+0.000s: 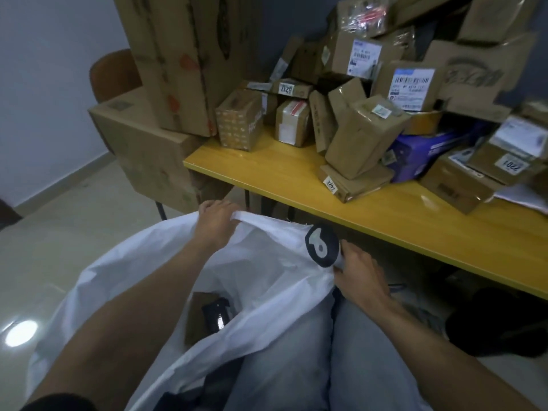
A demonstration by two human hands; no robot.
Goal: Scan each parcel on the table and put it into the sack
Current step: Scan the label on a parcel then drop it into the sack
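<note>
While the left hand (218,221) curls round the rolled far rim of the white sack (267,280), the right hand (360,272) pinches its crinkled edge just beside a rounded black printed mark (321,244). The thin, creased sack sags open over the person's lap, below the table's front edge. One brown cardboard parcel (197,318) lies inside. Boxy, taped, labelled cardboard parcels (361,140) are heaped on the smooth yellow table (385,215).

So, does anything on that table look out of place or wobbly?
Yes. One brown box leans tilted on the flat parcel labelled 2207, close to the front edge of the yellow table, and could slide off. The pile behind is heaped, not stacked.
</note>
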